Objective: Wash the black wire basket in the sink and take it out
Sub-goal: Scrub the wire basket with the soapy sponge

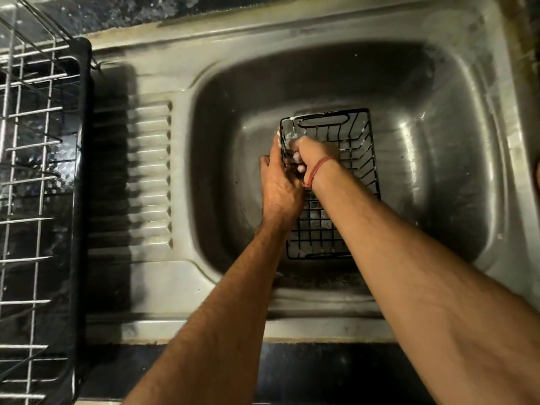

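at far left a wire dish rack (32,176) stands on a black tray (83,147), beside the ribbed draining board (149,173). in the steel sink (455,171) the left hand (279,185) grips the left wall of the black wire basket (359,147), fingers over its rim. the basket stands on the sink floor, soap foam on its far corner. the right hand (314,153), a red thread (317,171) at the wrist, reaches inside, fingers clenched on something foamy i cannot make out.
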